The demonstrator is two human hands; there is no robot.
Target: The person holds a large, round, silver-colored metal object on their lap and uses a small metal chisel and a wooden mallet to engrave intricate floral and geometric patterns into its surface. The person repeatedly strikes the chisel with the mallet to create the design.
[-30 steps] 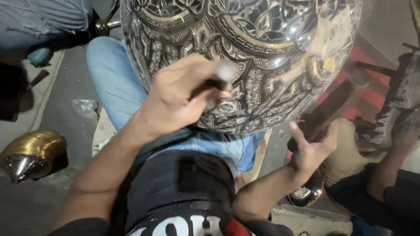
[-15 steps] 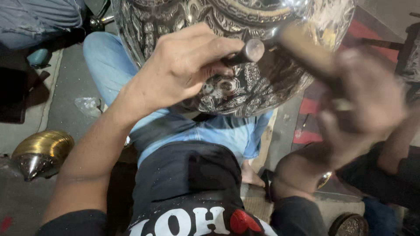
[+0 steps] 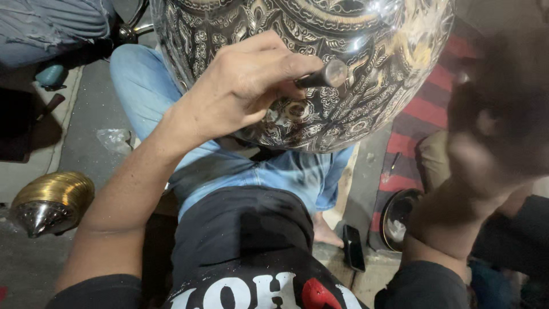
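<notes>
Change: your right hand [image 3: 503,114] is rising again at the right edge of view; half a second ago it was swinging in close to the punch, and now it is standing higher and further right, fully blurred by motion.
Left hand: your left hand [image 3: 246,86] is clenching the metal punch [image 3: 323,75] and keeping it at nearly the same spot on the vessel as before.
Punch: its struck end is pointing right, its tip is hidden under your fingers, pressing toward the engraved surface.
Right hand grip: the blur is hiding the fingers; I cannot tell whether it is gripping anything.
Vessel: the large engraved silver vessel [image 3: 366,51] is resting on your lap against your jeans [image 3: 240,171], filling the upper middle of view.
Meaning: in my judgement you are working blow by blow along the pattern, with the punch barely shifting between strokes.
Surroundings: a brass dome [image 3: 51,200] is lying on the floor at the left; a phone [image 3: 353,247] is lying by your foot.
</notes>
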